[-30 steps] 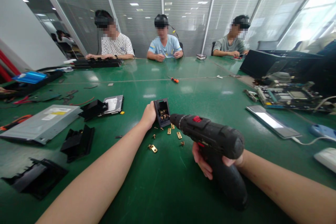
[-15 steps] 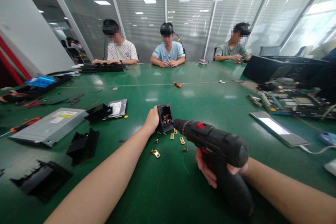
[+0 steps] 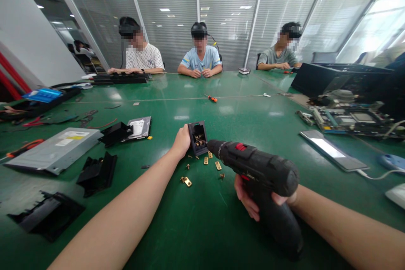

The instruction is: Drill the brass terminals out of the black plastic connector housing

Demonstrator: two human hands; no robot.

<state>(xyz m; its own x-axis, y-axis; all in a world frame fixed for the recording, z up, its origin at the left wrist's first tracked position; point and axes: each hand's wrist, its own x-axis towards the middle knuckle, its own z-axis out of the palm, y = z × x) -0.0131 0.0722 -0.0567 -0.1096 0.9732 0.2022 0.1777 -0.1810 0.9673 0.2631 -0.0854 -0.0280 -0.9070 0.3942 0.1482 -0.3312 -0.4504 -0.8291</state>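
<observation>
My left hand (image 3: 182, 140) grips a small black plastic housing (image 3: 198, 152) by its left side, its open face tilted towards me. Brass-coloured parts (image 3: 199, 140) show inside it. My right hand (image 3: 248, 200) is wrapped round the handle of a black cordless drill (image 3: 253, 164) with red accents. The drill's chuck points left at the housing's right edge; whether the bit touches anything inside is hard to see. On the table below the housing lie several loose brass plates (image 3: 218, 166) and small screws (image 3: 187, 166).
To the left are more black housings (image 3: 97, 174), a silver metal drive (image 3: 57, 147) and a hard disk (image 3: 139, 128). A screwdriver (image 3: 211, 98) lies farther back. On the right are a phone (image 3: 332, 149), circuit boards (image 3: 351, 120) and a black case (image 3: 325, 82). Three people sit across the green table (image 3: 253, 114).
The camera view has shifted slightly, so most things sit a little higher and further left. Both hands keep their hold, with the drill still at the housing.
</observation>
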